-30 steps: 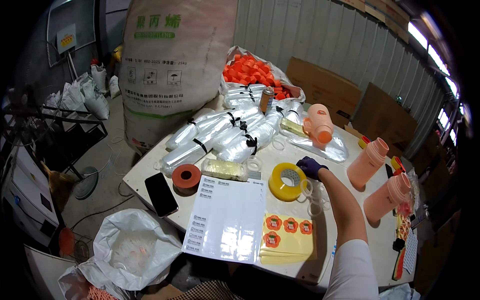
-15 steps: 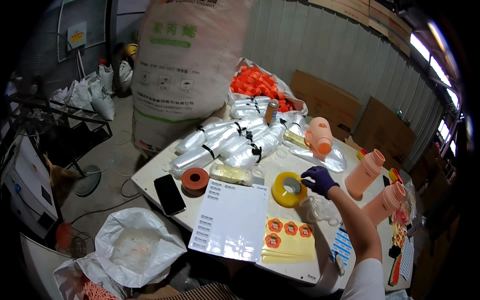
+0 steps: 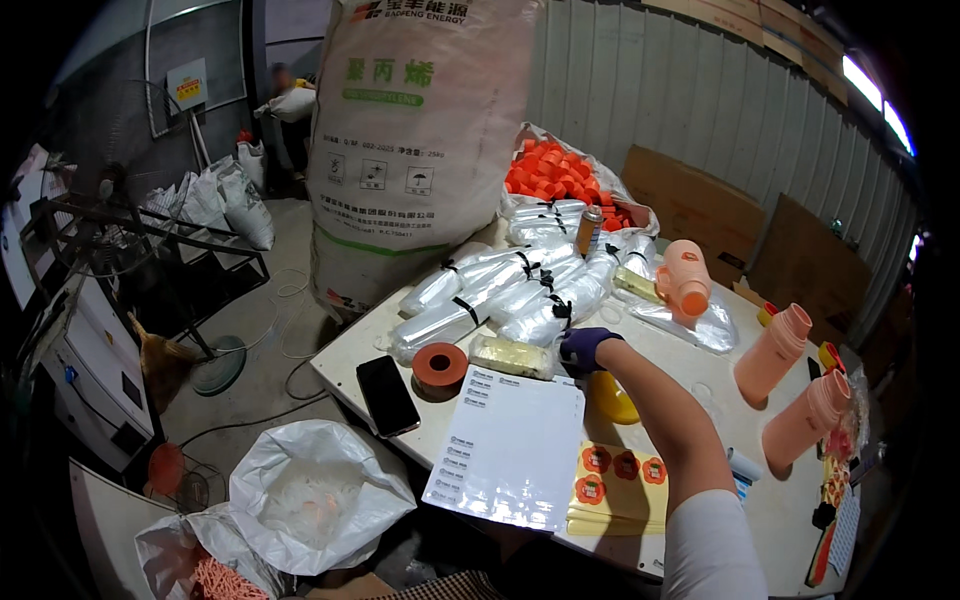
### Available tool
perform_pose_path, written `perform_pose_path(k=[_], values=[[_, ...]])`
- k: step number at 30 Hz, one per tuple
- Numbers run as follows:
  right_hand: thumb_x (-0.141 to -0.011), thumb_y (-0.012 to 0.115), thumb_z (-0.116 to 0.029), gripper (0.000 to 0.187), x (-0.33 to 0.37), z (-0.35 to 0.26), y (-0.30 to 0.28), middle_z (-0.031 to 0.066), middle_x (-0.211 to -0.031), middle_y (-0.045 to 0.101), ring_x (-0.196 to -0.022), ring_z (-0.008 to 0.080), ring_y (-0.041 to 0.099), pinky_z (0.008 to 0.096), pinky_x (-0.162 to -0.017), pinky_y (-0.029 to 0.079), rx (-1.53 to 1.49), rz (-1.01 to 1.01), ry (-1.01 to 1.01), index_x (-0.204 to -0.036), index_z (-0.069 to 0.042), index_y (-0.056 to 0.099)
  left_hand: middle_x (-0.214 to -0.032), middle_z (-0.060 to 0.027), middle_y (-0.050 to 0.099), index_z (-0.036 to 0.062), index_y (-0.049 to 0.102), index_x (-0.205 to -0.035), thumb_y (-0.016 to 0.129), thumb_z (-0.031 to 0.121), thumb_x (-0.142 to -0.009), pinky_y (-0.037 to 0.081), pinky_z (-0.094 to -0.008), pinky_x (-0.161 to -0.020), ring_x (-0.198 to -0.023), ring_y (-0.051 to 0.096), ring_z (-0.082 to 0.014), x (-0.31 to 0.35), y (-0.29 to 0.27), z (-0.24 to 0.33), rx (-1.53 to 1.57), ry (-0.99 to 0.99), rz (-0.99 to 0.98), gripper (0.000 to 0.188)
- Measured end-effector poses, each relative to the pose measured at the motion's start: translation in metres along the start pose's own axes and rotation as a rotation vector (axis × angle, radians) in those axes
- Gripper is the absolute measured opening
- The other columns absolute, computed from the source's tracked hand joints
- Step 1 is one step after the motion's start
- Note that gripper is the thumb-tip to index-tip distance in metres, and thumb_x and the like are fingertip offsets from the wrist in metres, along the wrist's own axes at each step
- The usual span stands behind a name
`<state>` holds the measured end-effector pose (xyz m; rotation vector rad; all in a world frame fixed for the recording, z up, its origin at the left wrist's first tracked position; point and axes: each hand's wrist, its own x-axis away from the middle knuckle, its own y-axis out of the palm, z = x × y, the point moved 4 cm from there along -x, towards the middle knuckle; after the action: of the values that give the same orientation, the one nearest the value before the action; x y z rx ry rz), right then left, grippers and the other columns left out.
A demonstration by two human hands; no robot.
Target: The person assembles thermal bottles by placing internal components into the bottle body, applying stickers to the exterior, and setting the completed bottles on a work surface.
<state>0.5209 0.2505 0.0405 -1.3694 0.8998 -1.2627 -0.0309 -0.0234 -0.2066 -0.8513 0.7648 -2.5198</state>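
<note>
My right hand (image 3: 588,350), in a dark purple glove, reaches over the table from the lower right. Its fingers are curled downward at the right end of a plastic-wrapped pale yellow packet (image 3: 512,356), by the top right corner of a white label sheet (image 3: 505,450). What lies between the fingertips, if anything, is hidden. Under my wrist a yellow tape roll (image 3: 612,400) is partly covered. Yellow sheets with red flower-shaped stickers (image 3: 618,515) lie left of my forearm. My left hand is out of view.
Clear plastic bundles (image 3: 480,295) with black ties lie behind the packet. A phone (image 3: 388,396) and a red-brown roll (image 3: 439,368) sit left. Pink bottles (image 3: 775,352) stand right. A tall sack (image 3: 415,150) and an open white bag (image 3: 315,495) flank the table. A person (image 3: 292,115) stands far back.
My right hand has moved left, from the tape roll's right side to the packet's end. The whole view has shifted. A person with a white sack shows more plainly at the back.
</note>
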Motion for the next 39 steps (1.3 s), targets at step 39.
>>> perform_pose_path(k=[39], values=[[-0.082,0.073,-0.026,0.031,0.248,0.078,0.05,0.0162,-0.106,0.066,-0.092,0.0311,0.065,0.039,-0.081,0.052,-0.455,-0.086,0.62,-0.104,-0.005,0.067,-0.115,-0.0147,0.066,0.0157,0.068,-0.114,0.055,0.043,-0.092,0.044,-0.0454,-0.099,-0.107,0.063,-0.0259,-0.004,0.028,-0.017,0.042,0.088,-0.11,0.037]])
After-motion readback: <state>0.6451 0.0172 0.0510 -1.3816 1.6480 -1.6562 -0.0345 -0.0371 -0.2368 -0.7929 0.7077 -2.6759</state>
